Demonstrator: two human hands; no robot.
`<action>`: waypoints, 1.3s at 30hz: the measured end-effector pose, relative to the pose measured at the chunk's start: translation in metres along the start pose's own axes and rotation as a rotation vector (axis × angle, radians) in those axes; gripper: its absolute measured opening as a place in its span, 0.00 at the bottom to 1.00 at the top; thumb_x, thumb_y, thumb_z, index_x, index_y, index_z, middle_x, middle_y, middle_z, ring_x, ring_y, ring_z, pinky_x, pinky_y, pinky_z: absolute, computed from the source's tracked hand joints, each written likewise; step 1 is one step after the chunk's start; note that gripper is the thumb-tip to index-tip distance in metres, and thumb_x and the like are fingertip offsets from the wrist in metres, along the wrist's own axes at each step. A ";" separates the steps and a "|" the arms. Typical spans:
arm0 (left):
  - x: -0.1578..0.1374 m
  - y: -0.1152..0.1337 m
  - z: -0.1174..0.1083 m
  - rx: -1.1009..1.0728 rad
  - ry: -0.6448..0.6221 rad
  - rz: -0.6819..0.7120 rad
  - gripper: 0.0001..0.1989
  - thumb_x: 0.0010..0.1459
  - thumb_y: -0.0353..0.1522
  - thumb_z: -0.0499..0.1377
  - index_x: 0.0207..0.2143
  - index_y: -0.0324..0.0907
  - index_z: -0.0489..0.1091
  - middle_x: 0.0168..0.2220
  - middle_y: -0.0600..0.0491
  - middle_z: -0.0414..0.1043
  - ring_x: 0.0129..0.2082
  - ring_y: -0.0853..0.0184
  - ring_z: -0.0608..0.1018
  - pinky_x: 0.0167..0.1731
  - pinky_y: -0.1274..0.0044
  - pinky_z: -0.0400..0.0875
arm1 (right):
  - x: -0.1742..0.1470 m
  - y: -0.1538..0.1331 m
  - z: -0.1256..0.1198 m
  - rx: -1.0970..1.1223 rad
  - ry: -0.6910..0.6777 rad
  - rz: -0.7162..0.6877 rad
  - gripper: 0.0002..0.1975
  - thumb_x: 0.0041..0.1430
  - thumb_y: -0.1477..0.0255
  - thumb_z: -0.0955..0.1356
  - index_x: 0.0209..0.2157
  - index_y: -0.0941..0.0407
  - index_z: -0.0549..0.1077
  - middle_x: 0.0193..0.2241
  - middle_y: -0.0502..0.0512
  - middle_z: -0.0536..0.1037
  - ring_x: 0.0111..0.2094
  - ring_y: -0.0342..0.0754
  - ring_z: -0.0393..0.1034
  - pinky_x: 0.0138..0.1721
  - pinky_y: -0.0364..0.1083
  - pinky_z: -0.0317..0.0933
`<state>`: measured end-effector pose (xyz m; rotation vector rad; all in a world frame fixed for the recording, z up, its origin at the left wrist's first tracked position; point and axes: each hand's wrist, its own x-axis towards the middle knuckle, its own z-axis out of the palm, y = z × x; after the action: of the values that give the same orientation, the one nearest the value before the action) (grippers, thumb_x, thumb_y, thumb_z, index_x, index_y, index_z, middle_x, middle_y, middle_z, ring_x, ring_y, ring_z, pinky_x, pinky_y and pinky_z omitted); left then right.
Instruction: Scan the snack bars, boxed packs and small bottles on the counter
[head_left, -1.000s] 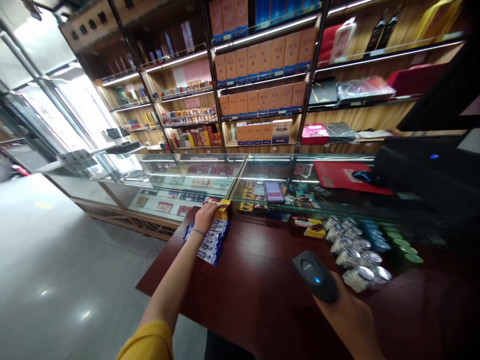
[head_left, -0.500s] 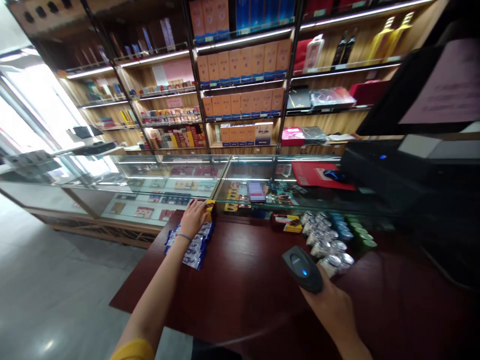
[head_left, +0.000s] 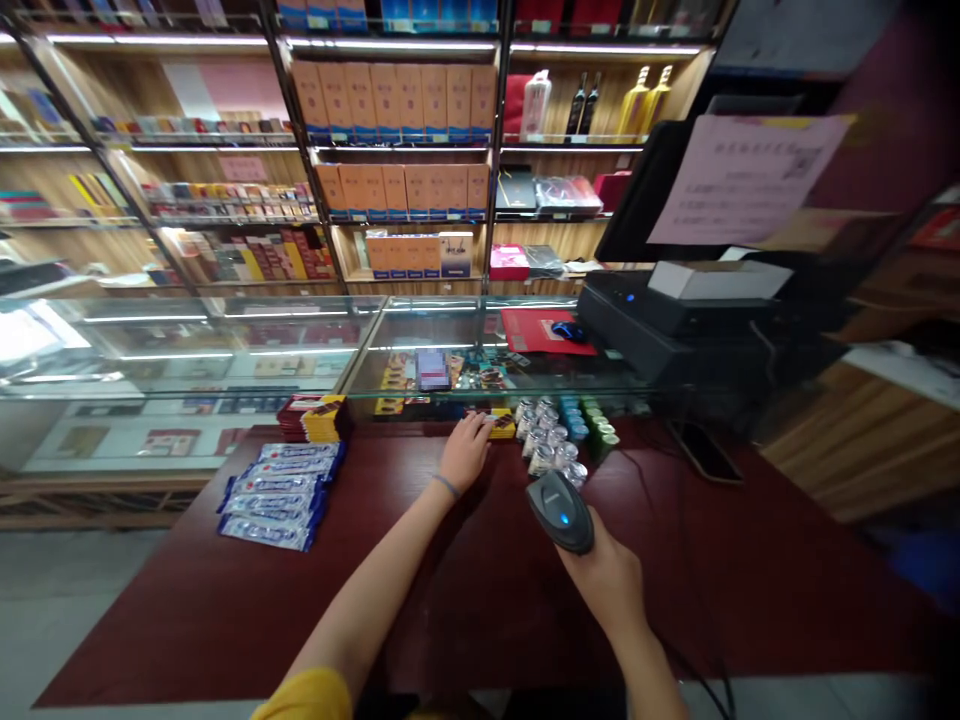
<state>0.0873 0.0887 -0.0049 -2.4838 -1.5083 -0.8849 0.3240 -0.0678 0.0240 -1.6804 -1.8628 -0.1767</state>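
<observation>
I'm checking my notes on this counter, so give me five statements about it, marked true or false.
The right hand holds a dark grey plastic scanner. True.
The left hand is at the flat blue-and-white plastic packets. False: it is at the yellow-and-red packs beside the silver-topped cans.
The packets lie left of both hands. True.
The black computer mouse lies on bare glass. False: it is on the red rectangular mat.
The green cylindrical cans stand right of the silver-topped cans. True.
</observation>
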 end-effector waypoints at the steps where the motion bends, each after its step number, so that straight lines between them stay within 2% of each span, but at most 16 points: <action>1: 0.006 0.007 0.007 0.013 -0.028 0.002 0.23 0.64 0.29 0.52 0.61 0.42 0.63 0.63 0.44 0.62 0.65 0.54 0.62 0.63 0.60 0.59 | -0.001 0.002 -0.003 0.003 0.002 0.002 0.14 0.60 0.61 0.64 0.42 0.54 0.71 0.25 0.53 0.80 0.25 0.53 0.77 0.24 0.44 0.58; 4: 0.019 0.018 0.025 0.031 -0.071 -0.032 0.25 0.65 0.30 0.51 0.64 0.44 0.60 0.66 0.44 0.58 0.67 0.52 0.59 0.64 0.56 0.54 | -0.002 0.008 -0.009 0.024 0.002 0.008 0.14 0.60 0.61 0.64 0.42 0.54 0.70 0.25 0.52 0.80 0.25 0.53 0.77 0.24 0.45 0.58; 6: 0.022 0.020 0.034 -0.020 -0.061 -0.080 0.24 0.65 0.29 0.51 0.63 0.45 0.62 0.65 0.42 0.60 0.67 0.52 0.60 0.64 0.54 0.52 | -0.003 0.010 -0.011 0.046 -0.003 0.007 0.13 0.60 0.62 0.64 0.42 0.54 0.70 0.24 0.52 0.80 0.25 0.53 0.76 0.25 0.45 0.59; 10: 0.017 0.015 0.044 -0.377 0.081 -0.182 0.20 0.60 0.26 0.55 0.53 0.49 0.73 0.58 0.43 0.70 0.63 0.53 0.66 0.64 0.55 0.52 | -0.004 0.012 -0.011 0.063 -0.011 0.004 0.14 0.60 0.62 0.63 0.43 0.54 0.70 0.25 0.53 0.80 0.26 0.53 0.77 0.26 0.45 0.60; 13: 0.013 0.012 0.043 -0.641 0.211 -0.237 0.16 0.55 0.26 0.60 0.44 0.52 0.77 0.52 0.46 0.76 0.58 0.53 0.72 0.64 0.57 0.53 | -0.003 0.012 -0.010 0.066 -0.018 -0.009 0.13 0.60 0.62 0.63 0.43 0.54 0.70 0.25 0.53 0.80 0.27 0.54 0.77 0.26 0.45 0.60; 18: 0.013 0.017 0.024 -0.650 0.275 -0.211 0.14 0.57 0.27 0.59 0.43 0.52 0.77 0.49 0.48 0.77 0.56 0.57 0.74 0.64 0.60 0.55 | -0.002 0.014 -0.008 0.028 -0.001 -0.032 0.16 0.60 0.62 0.64 0.45 0.56 0.70 0.26 0.54 0.80 0.26 0.53 0.77 0.25 0.44 0.60; 20: 0.010 0.021 0.012 -0.735 0.310 -0.239 0.13 0.58 0.28 0.60 0.43 0.52 0.77 0.49 0.49 0.77 0.56 0.58 0.74 0.64 0.61 0.54 | -0.002 0.014 -0.008 0.006 0.015 -0.024 0.16 0.61 0.61 0.64 0.45 0.56 0.71 0.26 0.55 0.80 0.26 0.53 0.76 0.26 0.45 0.60; 22: 0.002 0.022 0.000 -0.841 0.368 -0.306 0.12 0.58 0.29 0.62 0.43 0.50 0.77 0.49 0.48 0.77 0.56 0.58 0.74 0.64 0.62 0.55 | -0.001 0.013 -0.008 -0.004 0.035 -0.037 0.15 0.61 0.62 0.64 0.43 0.57 0.71 0.26 0.55 0.80 0.27 0.53 0.77 0.27 0.45 0.61; 24: -0.010 0.018 -0.011 -0.914 0.440 -0.408 0.11 0.57 0.32 0.63 0.44 0.49 0.76 0.48 0.47 0.77 0.53 0.58 0.75 0.61 0.64 0.61 | 0.000 0.009 -0.008 0.008 0.062 -0.080 0.13 0.61 0.64 0.64 0.42 0.57 0.71 0.30 0.56 0.81 0.30 0.52 0.77 0.30 0.45 0.62; 26: -0.025 0.011 -0.019 -0.958 0.536 -0.554 0.12 0.57 0.34 0.64 0.44 0.46 0.74 0.45 0.47 0.77 0.48 0.60 0.78 0.55 0.67 0.68 | 0.002 0.003 -0.008 0.047 0.072 -0.113 0.11 0.61 0.66 0.64 0.42 0.56 0.71 0.34 0.56 0.81 0.34 0.51 0.77 0.32 0.44 0.62; 28: -0.040 0.000 -0.027 -1.036 0.628 -0.713 0.14 0.57 0.37 0.64 0.45 0.45 0.71 0.40 0.49 0.76 0.42 0.63 0.79 0.48 0.70 0.73 | 0.005 -0.004 -0.006 0.077 0.061 -0.100 0.10 0.60 0.66 0.63 0.39 0.55 0.71 0.33 0.54 0.80 0.34 0.50 0.77 0.30 0.43 0.61; 30: -0.052 -0.011 -0.033 -1.181 0.701 -0.831 0.16 0.56 0.38 0.65 0.44 0.44 0.68 0.40 0.50 0.75 0.41 0.64 0.79 0.43 0.72 0.76 | 0.007 -0.011 -0.001 0.085 0.043 -0.080 0.09 0.60 0.66 0.63 0.37 0.54 0.71 0.32 0.53 0.79 0.32 0.49 0.76 0.28 0.43 0.60; 34: -0.067 -0.027 -0.041 -1.518 0.847 -0.949 0.17 0.54 0.35 0.67 0.44 0.44 0.66 0.45 0.50 0.75 0.46 0.63 0.79 0.46 0.67 0.76 | 0.007 -0.025 0.017 0.041 0.063 -0.196 0.14 0.59 0.67 0.64 0.45 0.57 0.71 0.34 0.57 0.81 0.30 0.50 0.77 0.29 0.44 0.63; 36: -0.070 -0.033 -0.041 -1.623 0.871 -0.983 0.16 0.54 0.34 0.66 0.43 0.44 0.67 0.45 0.50 0.75 0.47 0.63 0.79 0.49 0.63 0.75 | 0.005 -0.034 0.025 0.042 0.050 -0.240 0.16 0.60 0.66 0.64 0.47 0.59 0.70 0.34 0.60 0.81 0.28 0.51 0.77 0.29 0.45 0.64; 39: -0.072 -0.039 -0.039 -1.698 0.879 -1.014 0.13 0.56 0.32 0.66 0.43 0.45 0.67 0.45 0.51 0.76 0.47 0.64 0.79 0.53 0.60 0.72 | 0.003 -0.049 0.032 0.119 -0.035 -0.226 0.15 0.58 0.66 0.64 0.46 0.58 0.69 0.29 0.57 0.81 0.25 0.52 0.76 0.26 0.45 0.64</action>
<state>0.0143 0.0378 -0.0187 -0.5199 -1.6622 -3.7687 0.2670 -0.0584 0.0141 -1.4003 -2.0462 -0.1259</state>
